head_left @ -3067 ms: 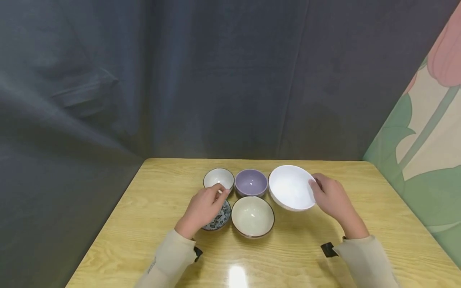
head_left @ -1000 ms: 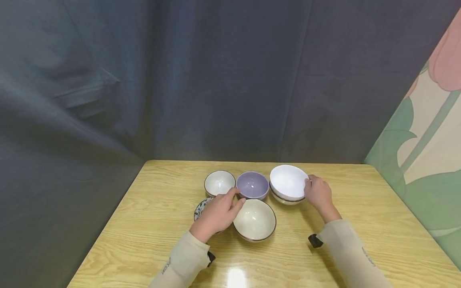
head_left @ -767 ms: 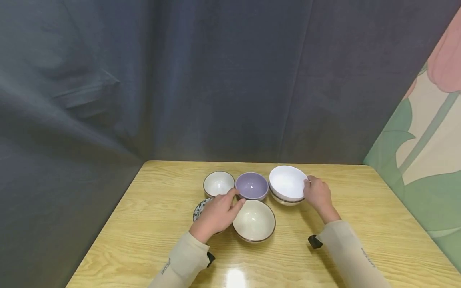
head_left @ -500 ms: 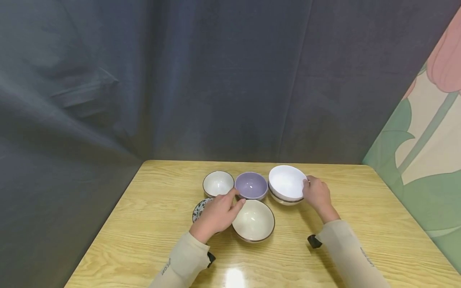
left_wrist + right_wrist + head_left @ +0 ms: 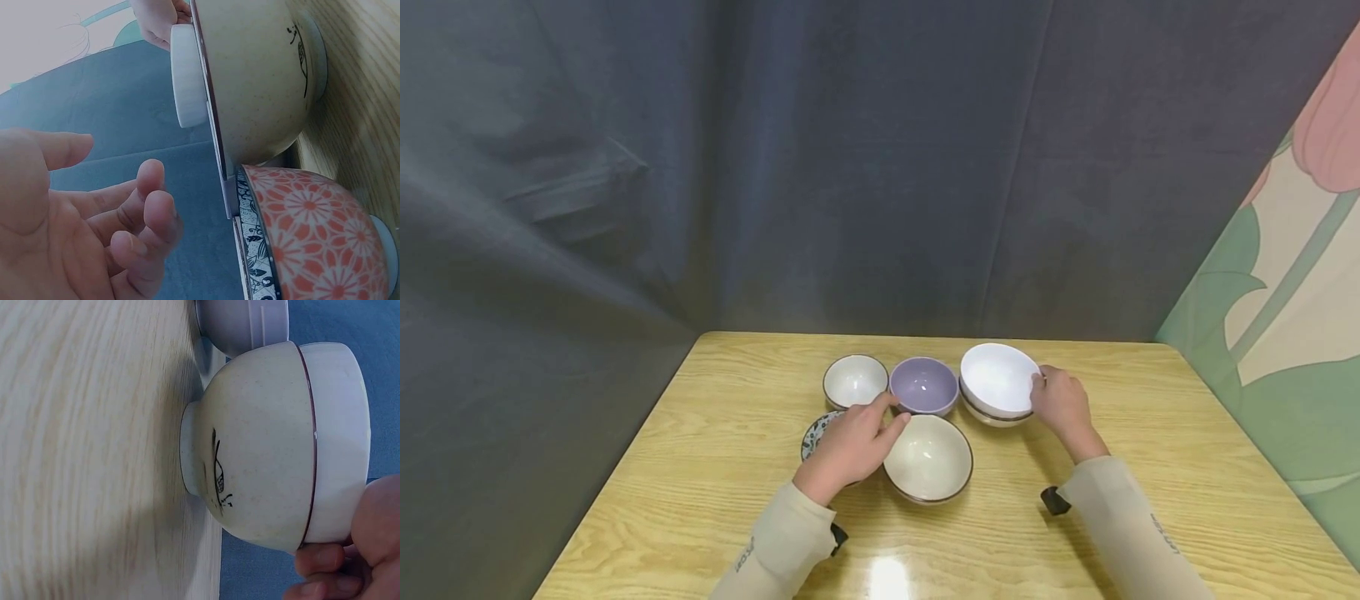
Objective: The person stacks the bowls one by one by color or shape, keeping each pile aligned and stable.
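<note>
My right hand (image 5: 1062, 408) pinches the right rim of a white bowl (image 5: 997, 379). That bowl sits inside a cream bowl with a brown rim (image 5: 262, 444), which stands on the table at the back right. My left hand (image 5: 853, 446) hangs with loosely bent fingers and holds nothing. It hovers over a small bowl (image 5: 816, 433), patterned blue and white inside and red with flowers outside (image 5: 319, 231), and partly hides it. Right of its fingertips stands a larger cream bowl (image 5: 928, 458). Behind are a purple bowl (image 5: 924, 386) and a small white bowl with a dark rim (image 5: 855, 382).
The bowls stand close together in two rows on a wooden table (image 5: 700, 500). A dark curtain (image 5: 865, 167) hangs behind the table's back edge. On the right is a wall panel with a flower print (image 5: 1285, 333).
Since the oldest frame, my right hand has lowered the white bowl into the cream bowl beneath it. My left hand has shifted right. Over the last second, almost nothing moves.
</note>
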`<action>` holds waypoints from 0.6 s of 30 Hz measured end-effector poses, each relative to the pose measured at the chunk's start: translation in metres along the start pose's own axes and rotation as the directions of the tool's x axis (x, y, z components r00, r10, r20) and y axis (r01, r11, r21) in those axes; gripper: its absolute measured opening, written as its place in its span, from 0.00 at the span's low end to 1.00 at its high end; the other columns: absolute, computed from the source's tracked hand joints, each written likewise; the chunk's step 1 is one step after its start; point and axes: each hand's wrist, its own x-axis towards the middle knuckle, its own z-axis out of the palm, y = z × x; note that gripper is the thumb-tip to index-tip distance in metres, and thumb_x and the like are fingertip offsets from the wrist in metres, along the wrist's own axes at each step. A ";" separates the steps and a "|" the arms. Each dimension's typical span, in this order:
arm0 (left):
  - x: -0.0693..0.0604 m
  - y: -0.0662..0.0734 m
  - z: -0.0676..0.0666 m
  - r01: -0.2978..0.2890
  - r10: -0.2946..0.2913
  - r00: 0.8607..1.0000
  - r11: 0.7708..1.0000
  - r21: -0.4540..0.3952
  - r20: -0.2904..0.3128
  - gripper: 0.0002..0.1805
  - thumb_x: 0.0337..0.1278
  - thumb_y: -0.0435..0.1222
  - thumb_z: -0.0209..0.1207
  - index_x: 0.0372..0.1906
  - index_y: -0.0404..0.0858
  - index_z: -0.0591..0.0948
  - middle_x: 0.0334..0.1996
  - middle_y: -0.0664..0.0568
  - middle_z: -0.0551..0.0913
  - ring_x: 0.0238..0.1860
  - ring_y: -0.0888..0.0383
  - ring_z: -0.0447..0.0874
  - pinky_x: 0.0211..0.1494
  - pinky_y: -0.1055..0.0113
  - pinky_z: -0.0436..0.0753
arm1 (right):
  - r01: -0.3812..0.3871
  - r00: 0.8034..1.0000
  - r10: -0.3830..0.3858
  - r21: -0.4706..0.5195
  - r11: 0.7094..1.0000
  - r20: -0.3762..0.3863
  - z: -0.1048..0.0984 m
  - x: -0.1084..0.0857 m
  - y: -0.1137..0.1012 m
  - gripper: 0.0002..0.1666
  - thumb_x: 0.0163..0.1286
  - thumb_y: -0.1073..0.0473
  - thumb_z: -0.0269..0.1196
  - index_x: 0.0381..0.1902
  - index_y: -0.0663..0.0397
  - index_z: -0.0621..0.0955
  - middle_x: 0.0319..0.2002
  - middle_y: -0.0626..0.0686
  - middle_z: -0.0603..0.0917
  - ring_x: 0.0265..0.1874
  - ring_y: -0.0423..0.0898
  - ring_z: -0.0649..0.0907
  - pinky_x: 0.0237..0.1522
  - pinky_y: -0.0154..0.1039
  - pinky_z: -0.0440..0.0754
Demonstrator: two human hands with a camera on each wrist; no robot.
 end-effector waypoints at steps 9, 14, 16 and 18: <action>-0.002 -0.003 -0.003 0.012 -0.012 1.000 1.000 -0.005 -0.014 0.24 0.77 0.52 0.46 0.61 0.41 0.77 0.18 0.59 0.73 0.23 0.60 0.73 0.31 0.64 0.74 | -0.019 1.000 0.020 -0.011 1.000 0.023 -0.001 -0.001 -0.003 0.27 0.78 0.61 0.42 0.62 0.79 0.72 0.57 0.77 0.75 0.56 0.75 0.75 0.56 0.65 0.74; -0.002 -0.004 -0.003 0.006 -0.006 1.000 1.000 0.000 -0.005 0.25 0.77 0.53 0.45 0.62 0.40 0.77 0.18 0.59 0.72 0.22 0.61 0.71 0.30 0.64 0.73 | -0.011 1.000 0.012 -0.025 1.000 0.020 -0.002 -0.002 -0.003 0.26 0.78 0.62 0.43 0.60 0.79 0.73 0.55 0.78 0.77 0.52 0.74 0.78 0.52 0.64 0.77; -0.001 -0.005 -0.003 0.007 -0.007 1.000 1.000 -0.002 -0.003 0.26 0.77 0.53 0.44 0.62 0.40 0.76 0.17 0.58 0.71 0.22 0.60 0.71 0.30 0.64 0.73 | -0.007 1.000 0.008 -0.032 0.999 0.017 -0.002 -0.001 -0.003 0.25 0.77 0.62 0.43 0.59 0.79 0.74 0.54 0.78 0.78 0.50 0.73 0.79 0.50 0.63 0.77; -0.001 -0.005 -0.003 0.009 -0.009 1.000 1.000 -0.005 0.000 0.26 0.77 0.54 0.44 0.63 0.40 0.76 0.17 0.58 0.70 0.22 0.61 0.70 0.30 0.64 0.73 | -0.007 1.000 0.007 -0.038 0.999 0.013 -0.002 -0.001 -0.003 0.25 0.77 0.62 0.43 0.59 0.79 0.74 0.53 0.78 0.78 0.49 0.72 0.80 0.50 0.63 0.77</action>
